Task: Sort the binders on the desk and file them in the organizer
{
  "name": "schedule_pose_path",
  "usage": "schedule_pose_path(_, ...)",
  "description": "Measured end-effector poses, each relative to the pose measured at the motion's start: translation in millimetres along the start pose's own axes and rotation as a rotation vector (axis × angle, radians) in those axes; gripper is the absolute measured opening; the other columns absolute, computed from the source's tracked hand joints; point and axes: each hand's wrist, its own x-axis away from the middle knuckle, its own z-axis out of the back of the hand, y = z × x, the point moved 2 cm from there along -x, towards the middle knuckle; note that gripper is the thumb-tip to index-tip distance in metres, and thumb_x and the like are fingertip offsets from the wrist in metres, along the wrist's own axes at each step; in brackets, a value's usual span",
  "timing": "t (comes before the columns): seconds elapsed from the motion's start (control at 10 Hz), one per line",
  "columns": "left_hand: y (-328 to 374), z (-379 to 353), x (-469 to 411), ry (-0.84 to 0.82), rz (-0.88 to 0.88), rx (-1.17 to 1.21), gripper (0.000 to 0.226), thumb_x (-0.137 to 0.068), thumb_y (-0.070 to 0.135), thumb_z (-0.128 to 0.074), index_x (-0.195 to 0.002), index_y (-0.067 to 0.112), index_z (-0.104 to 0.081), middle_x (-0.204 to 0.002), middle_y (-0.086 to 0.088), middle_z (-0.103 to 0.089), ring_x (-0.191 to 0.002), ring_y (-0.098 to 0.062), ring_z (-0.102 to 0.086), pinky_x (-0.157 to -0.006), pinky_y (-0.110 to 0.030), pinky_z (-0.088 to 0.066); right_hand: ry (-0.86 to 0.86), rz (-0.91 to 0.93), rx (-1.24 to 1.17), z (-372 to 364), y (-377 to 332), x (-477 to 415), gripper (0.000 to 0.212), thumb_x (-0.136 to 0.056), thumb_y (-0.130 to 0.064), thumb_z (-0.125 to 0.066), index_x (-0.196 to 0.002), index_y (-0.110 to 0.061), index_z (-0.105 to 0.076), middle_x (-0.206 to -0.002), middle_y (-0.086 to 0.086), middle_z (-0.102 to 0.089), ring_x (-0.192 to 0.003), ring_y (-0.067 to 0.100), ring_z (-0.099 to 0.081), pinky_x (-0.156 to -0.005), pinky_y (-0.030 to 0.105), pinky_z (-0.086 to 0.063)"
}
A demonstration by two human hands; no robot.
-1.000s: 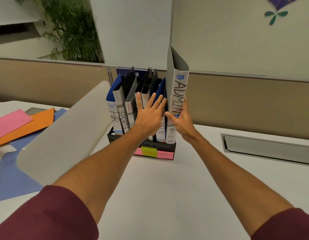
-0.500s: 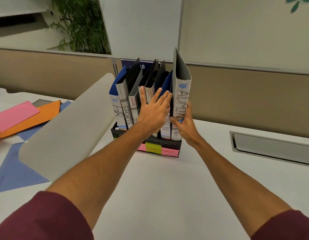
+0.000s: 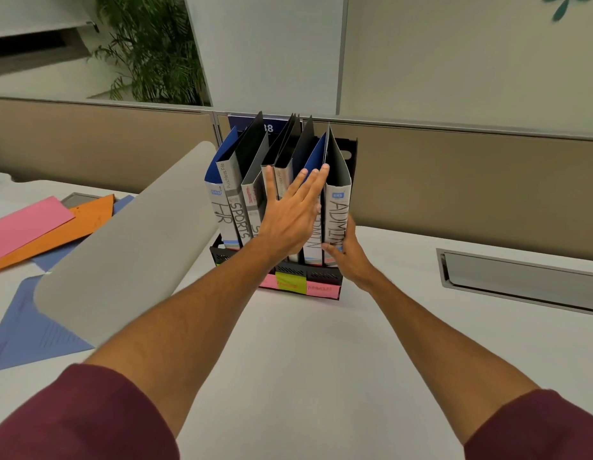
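A black desk organizer (image 3: pixel 323 275) with pink and yellow labels on its front stands mid-desk, filled with several upright binders. The grey ADMIN binder (image 3: pixel 337 207) sits in the rightmost slot. My right hand (image 3: pixel 346 257) grips its lower spine. My left hand (image 3: pixel 293 215) lies flat with fingers spread against the spines of the middle binders, holding them leftward. The HR binder (image 3: pixel 220 214) and the SPORTS binder (image 3: pixel 237 207) stand at the left end.
A large grey curved sheet (image 3: pixel 129 247) leans at the organizer's left. Pink (image 3: pixel 26 224), orange (image 3: pixel 66 234) and blue (image 3: pixel 29 330) papers lie on the left of the white desk. A metal cable tray (image 3: pixel 521 280) is set in the desk at right. A partition wall stands behind.
The ADMIN binder has gone down into the rightmost slot and now stands level with the others. My right hand slid down its spine. My left hand stays on the middle binders.
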Motion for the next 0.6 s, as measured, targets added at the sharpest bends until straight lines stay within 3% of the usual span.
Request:
schedule_pose_path(0.1, 2, 3, 1, -0.029, -0.018, -0.036, 0.061, -0.101, 0.032, -0.029, -0.151, 0.031, 0.005, -0.161, -0.004, -0.012, -0.149, -0.020, -0.006, -0.102, -0.065, 0.024, -0.034, -0.018, 0.038, 1, 4, 3, 0.078, -0.094, 0.006, -0.049, -0.152, -0.019, -0.003, -0.154, 0.005, -0.025, -0.142, 0.019, -0.028, -0.115, 0.043, -0.031)
schedule_pose_path(0.2, 4, 6, 2, -0.078, -0.015, -0.071, 0.056, -0.100, 0.030, -0.035, -0.151, 0.033, -0.012, -0.161, -0.005, -0.010, -0.149, -0.021, -0.002, -0.102, -0.065, 0.023, -0.058, -0.052, 0.070, 1, 6, 4, 0.074, -0.095, 0.003, -0.048, -0.152, -0.020, -0.005, -0.155, 0.006, -0.024, -0.143, 0.022, -0.025, -0.116, 0.045, -0.029)
schedule_pose_path(0.3, 8, 10, 1, -0.110, -0.014, -0.089, 0.057, -0.098, 0.028, -0.039, -0.150, 0.032, -0.016, -0.161, -0.003, -0.009, -0.149, -0.022, 0.001, -0.101, -0.065, 0.024, -0.070, -0.097, 0.097, 3, 7, 9, 0.066, -0.097, -0.002, -0.048, -0.151, -0.016, -0.012, -0.153, 0.007, -0.030, -0.142, 0.023, -0.030, -0.111, 0.034, -0.029)
schedule_pose_path(0.5, 14, 21, 17, -0.075, 0.029, -0.048, 0.064, -0.099, 0.041, -0.034, -0.152, 0.027, -0.003, -0.162, -0.002, 0.000, -0.149, -0.024, 0.007, -0.110, -0.065, 0.014, 0.102, -0.160, 0.398, 13, 12, 33, 0.061, -0.098, -0.030, -0.052, -0.148, -0.008, -0.025, -0.152, 0.012, -0.033, -0.140, 0.026, -0.031, -0.110, 0.035, -0.030)
schedule_pose_path(0.6, 15, 20, 42, -0.052, 0.127, 0.007, 0.070, -0.097, 0.051, -0.030, -0.153, 0.024, 0.002, -0.161, -0.002, 0.008, -0.148, -0.024, 0.012, -0.111, -0.059, 0.016, 0.134, -0.198, 0.626, 17, 22, 45, 0.072, -0.098, -0.049, -0.039, -0.152, -0.008, -0.015, -0.160, 0.011, -0.015, -0.148, 0.025, -0.012, -0.118, 0.039, -0.017)
